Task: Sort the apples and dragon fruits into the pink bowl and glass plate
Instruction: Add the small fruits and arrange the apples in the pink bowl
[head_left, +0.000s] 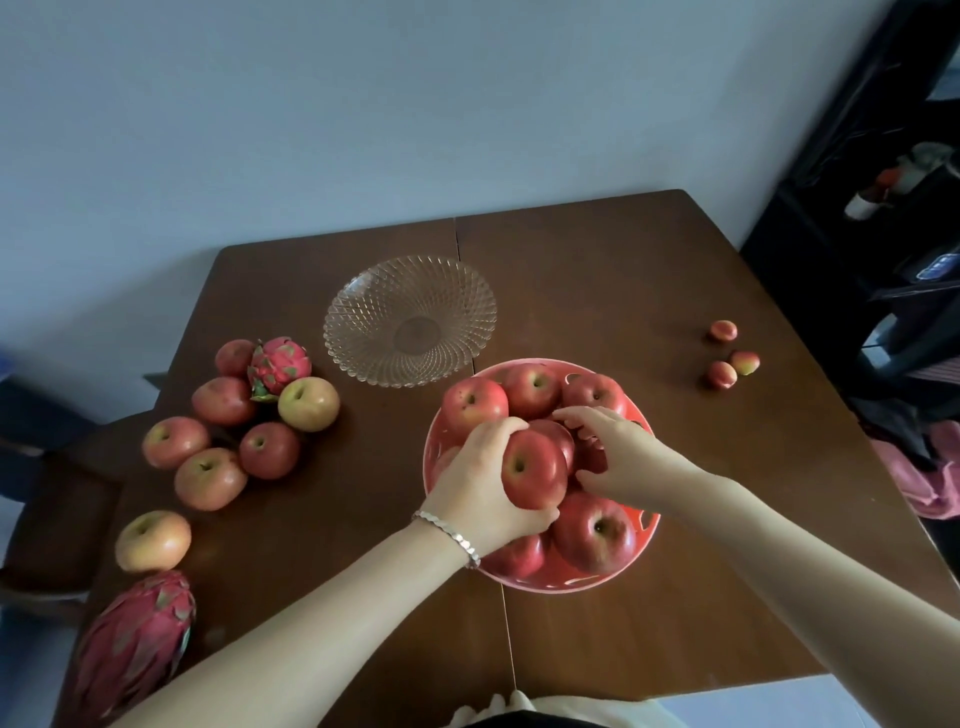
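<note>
Apples (270, 449) crowd brown wooden table (623, 291) beside pale wall (363, 130).

Open tabletop (597, 291) between glass plate (410, 320) and small fruits (732, 362); apple cluster (223, 441) left of pink bowl (571, 584).

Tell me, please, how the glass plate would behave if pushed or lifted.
The glass plate looks like rigid patterned glass, so probably fragile. Empty, it would likely slide easily on the smooth table. Wide and shallow, it seems unlikely to tip.
</note>
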